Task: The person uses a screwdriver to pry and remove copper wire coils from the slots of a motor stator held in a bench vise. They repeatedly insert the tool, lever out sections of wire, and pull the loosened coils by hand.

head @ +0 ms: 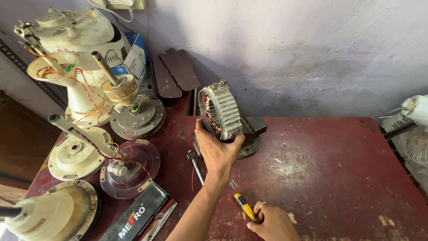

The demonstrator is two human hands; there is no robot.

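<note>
Two bare hands work over a worn dark-red desk (pixel 339 178) set against a pale, stained wall (pixel 303 49). The left hand (pixel 217 151) reaches forward and cups the lower edge of a ring-shaped motor stator (pixel 219 112), thumb on its left face and fingers curled round the right side; its grip is closed on the stator. The stator stands upright on edge, its ribbed grey metal rim facing outward and copper windings visible inside the ring. It sits in a small bench vise (pixel 250 134) near the back middle of the desk, and the vise's handle bar (pixel 196 167) points toward the person.

The right hand (pixel 272 221) rests low on the desk at the near edge, fingers folded around a yellow-handled screwdriver (pixel 244 207); its grip is closed on the handle, with the tool angled up and to the left. A ring shows on one finger.

To the left stand several dismantled fan motors (pixel 129 102) with rods, loose red and yellow wires and round housings. A black and red flat box (pixel 140 216) lies at the near left corner. Dark fan blades (pixel 176 71) lean against the wall behind. A white fan (pixel 414 129) shows at the right edge.
</note>
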